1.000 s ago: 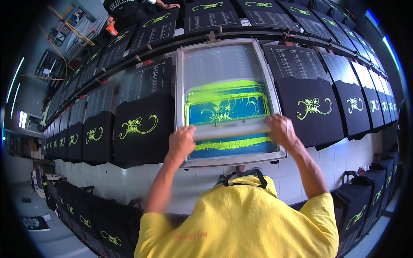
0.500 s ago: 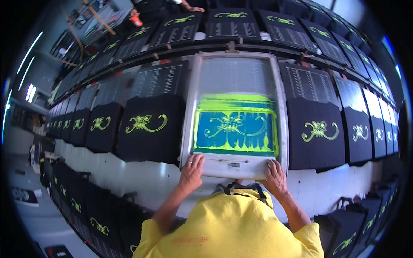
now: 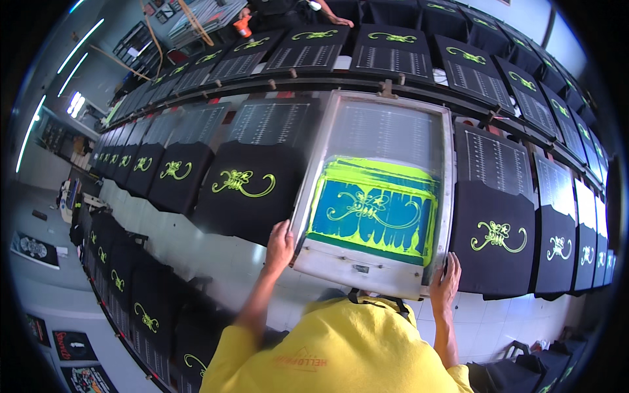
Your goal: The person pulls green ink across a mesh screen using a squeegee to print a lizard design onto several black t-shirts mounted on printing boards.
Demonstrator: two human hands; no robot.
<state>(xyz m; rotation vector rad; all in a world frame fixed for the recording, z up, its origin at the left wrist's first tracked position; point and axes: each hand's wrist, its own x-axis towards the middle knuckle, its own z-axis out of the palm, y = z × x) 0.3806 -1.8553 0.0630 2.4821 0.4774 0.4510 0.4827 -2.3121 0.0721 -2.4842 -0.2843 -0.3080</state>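
A screen printing frame (image 3: 361, 270) with a pale metal border lies before me, tilted slightly to the right. Its mesh has a blue stencil panel (image 3: 337, 226) with a curled floral design, edged and streaked with bright yellow-green ink (image 3: 373, 169). My left hand (image 3: 280, 247) grips the frame's left side near its front corner. At the opposite side my right hand (image 3: 445, 281) holds the right edge, fingers pointing away from me along it. Black shirts with yellow-green prints lie on boards on either side: one black shirt (image 3: 252, 190) to the left, another black shirt (image 3: 495, 239) to the right.
A metal rail (image 3: 295, 82) with stops runs behind the frame. Beyond it stands another row of printed shirts (image 3: 393, 39). At the top, another person's hand (image 3: 339, 21) rests near that row, beside an orange cup (image 3: 243, 27). More shirts (image 3: 118, 280) line the lower left.
My hands have moved from the top of the frame's front border to its two sides. The view has swung, so the frame appears farther right and turned.
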